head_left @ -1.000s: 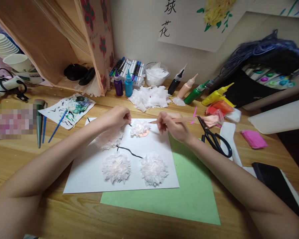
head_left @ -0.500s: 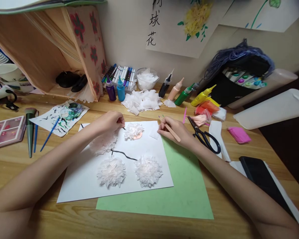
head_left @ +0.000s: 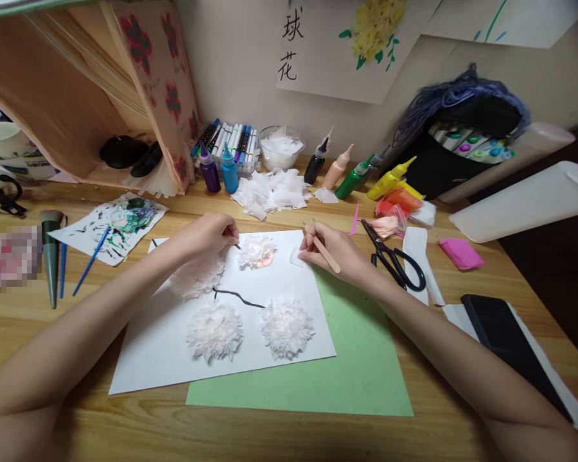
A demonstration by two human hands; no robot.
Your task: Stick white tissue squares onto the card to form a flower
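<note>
Wooden tabletop, white sheet overlapping green paper. Four white tissue flowers on sheet. Left hand rests at sheet's top edge, fingers curled shut; held item not discernible. Right hand beside sheet's upper right corner, grip closed on slim peach-coloured stick, fingertips touching small white tissue scrap. Top flower lies between hands. Black scissors just right of right hand.
</note>
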